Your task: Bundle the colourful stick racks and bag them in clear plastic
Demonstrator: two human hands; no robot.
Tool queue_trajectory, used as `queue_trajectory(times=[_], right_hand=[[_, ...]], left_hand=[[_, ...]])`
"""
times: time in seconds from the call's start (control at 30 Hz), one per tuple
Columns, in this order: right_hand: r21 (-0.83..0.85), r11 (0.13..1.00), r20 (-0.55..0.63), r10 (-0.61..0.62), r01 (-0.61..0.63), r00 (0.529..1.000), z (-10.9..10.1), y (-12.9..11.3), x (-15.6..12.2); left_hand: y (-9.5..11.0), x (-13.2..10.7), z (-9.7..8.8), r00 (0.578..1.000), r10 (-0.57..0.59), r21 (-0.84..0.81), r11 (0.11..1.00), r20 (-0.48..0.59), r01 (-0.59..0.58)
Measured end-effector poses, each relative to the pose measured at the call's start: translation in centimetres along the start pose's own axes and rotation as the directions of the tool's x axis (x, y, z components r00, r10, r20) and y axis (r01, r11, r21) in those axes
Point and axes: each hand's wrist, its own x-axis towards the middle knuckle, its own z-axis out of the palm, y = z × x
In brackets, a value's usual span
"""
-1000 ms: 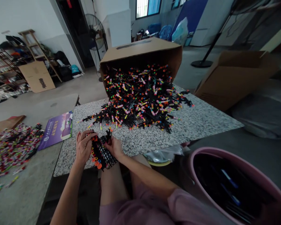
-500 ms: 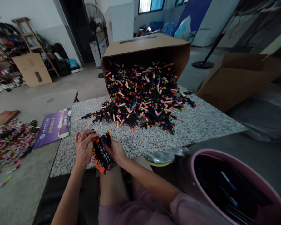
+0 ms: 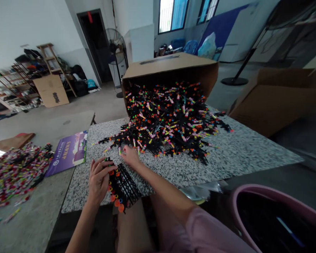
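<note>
My left hand (image 3: 98,181) grips a black plastic rack (image 3: 123,188) with orange caps along its near edge, resting on the front edge of the speckled stone table (image 3: 242,154). My right hand (image 3: 130,156) has left the rack and reaches forward to the near edge of the big pile of black frames with bright coloured tips (image 3: 171,119). Its fingers are curled over pieces there; whether they grip one is unclear. The pile spills out of a cardboard box (image 3: 168,65) lying on its side.
A pink tub (image 3: 255,205) holding dark frames stands at the lower right. A purple booklet (image 3: 68,153) lies left of the table. Loose coloured pieces (image 3: 13,172) cover the floor at the left. Another cardboard box (image 3: 276,98) sits at the right. A clear bag (image 3: 200,191) lies under the table's edge.
My right hand let go of the rack and moved forward to the pile's edge. My left hand keeps hold of the rack. The camera tilted up slightly.
</note>
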Motion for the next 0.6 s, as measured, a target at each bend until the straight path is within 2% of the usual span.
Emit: queue_trajectory(times=[0.1,0.17,0.27,0.43,0.5,0.6], right_hand=[[-0.086,0.987,0.017,0.141,-0.139,0.99,0.7,-2.1,3.1],[-0.106,0.978,0.038,0.184,-0.179,0.982,0.7,-2.1,3.1],[-0.126,0.974,0.08,0.198,-0.188,0.977,-0.2,0.8,0.4],[-0.146,0.972,0.155,0.207,-0.185,0.966,-3.0,6.6,-6.6],[-0.12,0.977,0.148,0.193,-0.176,0.97,-3.8,7.5,-8.3],[-0.086,0.973,0.08,0.223,-0.216,0.972,-4.5,7.5,-8.8]], left_hand=[[0.0,0.3,0.3,0.999,0.004,0.016,1.0,0.033,-0.004],[0.0,0.4,0.2,0.999,-0.002,0.016,1.0,0.051,0.001],[0.1,0.3,0.1,0.999,-0.017,0.009,1.0,0.044,0.017],[0.7,0.5,0.7,0.998,-0.067,0.012,0.998,0.01,0.067],[0.8,0.8,0.8,0.996,-0.092,0.003,0.996,0.018,0.092],[0.8,1.0,0.4,0.991,-0.117,-0.029,0.992,0.063,0.119]])
